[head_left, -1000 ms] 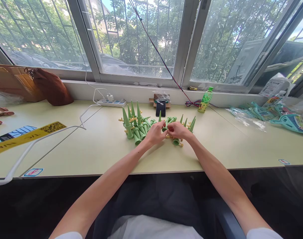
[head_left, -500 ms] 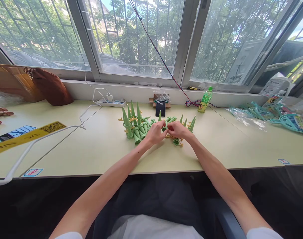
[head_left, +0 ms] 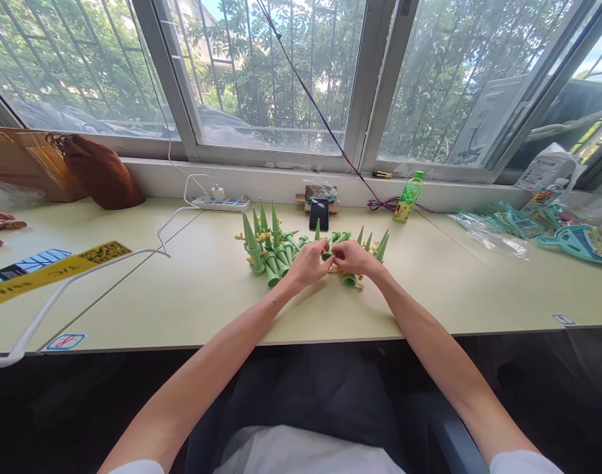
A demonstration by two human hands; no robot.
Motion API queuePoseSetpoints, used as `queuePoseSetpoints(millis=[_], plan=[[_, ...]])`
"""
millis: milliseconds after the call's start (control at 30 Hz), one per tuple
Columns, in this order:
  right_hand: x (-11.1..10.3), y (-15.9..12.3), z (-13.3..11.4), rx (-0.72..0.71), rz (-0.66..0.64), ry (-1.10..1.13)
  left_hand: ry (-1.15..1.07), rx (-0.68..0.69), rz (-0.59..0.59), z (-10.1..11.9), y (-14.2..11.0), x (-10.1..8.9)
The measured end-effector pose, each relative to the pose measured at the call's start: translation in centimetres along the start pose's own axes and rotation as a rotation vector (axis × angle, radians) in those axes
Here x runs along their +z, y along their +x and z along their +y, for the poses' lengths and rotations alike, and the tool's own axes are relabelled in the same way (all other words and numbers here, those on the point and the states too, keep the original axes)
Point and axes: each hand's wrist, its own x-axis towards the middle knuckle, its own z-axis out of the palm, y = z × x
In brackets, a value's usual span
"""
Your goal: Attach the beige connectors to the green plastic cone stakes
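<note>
A heap of green cone-shaped plastic spikes with small yellow parts lies in the middle of the pale table. My left hand and my right hand meet just in front of the heap, fingertips together. Both are closed in a pinch on one green spike piece held between them. More green spikes lie behind my right hand, and one green piece rests under my right wrist.
A black phone and a white power strip lie near the window sill. A green bottle stands at the back right. A brown bag sits at the left, teal packaged items at the right, a white cable across the left.
Almost nothing has moved; my fingertips have shifted slightly on the green piece held between both hands.
</note>
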Motion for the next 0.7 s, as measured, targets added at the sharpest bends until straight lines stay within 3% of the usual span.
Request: queuePoseSetpoints(millis=[700], plan=[[0.00, -0.01, -0.18, -0.019, 0.000, 0.011, -0.004, -0.003, -0.011, 0.38, -0.05, -0.38]])
